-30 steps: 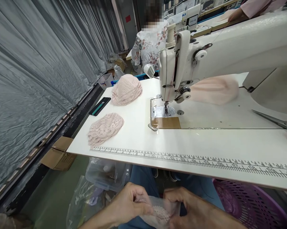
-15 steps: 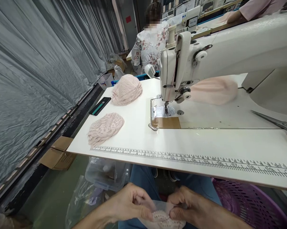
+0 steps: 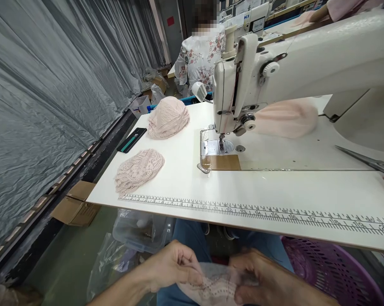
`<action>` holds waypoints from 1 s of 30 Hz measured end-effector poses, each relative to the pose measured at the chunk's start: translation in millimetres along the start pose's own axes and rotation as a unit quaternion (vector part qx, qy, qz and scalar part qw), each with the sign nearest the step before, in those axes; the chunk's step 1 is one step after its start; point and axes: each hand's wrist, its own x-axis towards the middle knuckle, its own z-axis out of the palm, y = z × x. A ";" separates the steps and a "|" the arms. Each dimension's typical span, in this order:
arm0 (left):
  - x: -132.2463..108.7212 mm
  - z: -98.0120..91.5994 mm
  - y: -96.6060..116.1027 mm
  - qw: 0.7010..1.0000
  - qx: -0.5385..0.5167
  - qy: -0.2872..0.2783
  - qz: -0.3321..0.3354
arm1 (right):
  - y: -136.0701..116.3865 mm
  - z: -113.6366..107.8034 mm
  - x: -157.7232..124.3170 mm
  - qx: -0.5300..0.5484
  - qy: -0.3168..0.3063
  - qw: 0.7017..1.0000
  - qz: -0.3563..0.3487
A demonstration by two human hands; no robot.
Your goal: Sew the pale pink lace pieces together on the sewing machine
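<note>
Below the table's front edge, over my lap, my left hand (image 3: 171, 267) and my right hand (image 3: 258, 276) both pinch a small piece of pink lace (image 3: 215, 287), holding it between them. On the white table (image 3: 243, 187) lies a flat pink lace piece (image 3: 139, 169) at the left, and a taller pile of pink lace pieces (image 3: 168, 117) behind it. The white sewing machine (image 3: 274, 80) stands at the middle and right, its needle over the metal plate (image 3: 217, 148).
A black phone (image 3: 132, 140) lies at the table's left edge. Scissors (image 3: 367, 160) rest at the right. A purple basket (image 3: 332, 276) sits under the table at right, a clear plastic box (image 3: 140, 229) and bags at left. A person sits at another machine behind.
My hands have spread the lace piece wider between them; the right hand shifted slightly right. The view dipped a little.
</note>
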 end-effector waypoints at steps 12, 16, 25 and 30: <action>2.9 0.4 -5.0 0.997 0.015 -0.070 -0.010 | 11.1 -7.6 4.8 0.111 -0.120 0.981 -0.109; 3.7 -1.5 -4.2 0.996 0.024 -0.083 -0.006 | 12.5 -3.7 5.8 0.135 -0.141 0.975 -0.104; 3.4 -2.9 -4.7 0.999 0.022 -0.036 -0.034 | 9.7 3.7 15.0 0.120 -0.081 0.986 -0.080; 4.3 0.1 -4.7 0.998 0.021 -0.055 -0.013 | 3.4 -0.3 8.9 0.128 -0.106 0.983 -0.073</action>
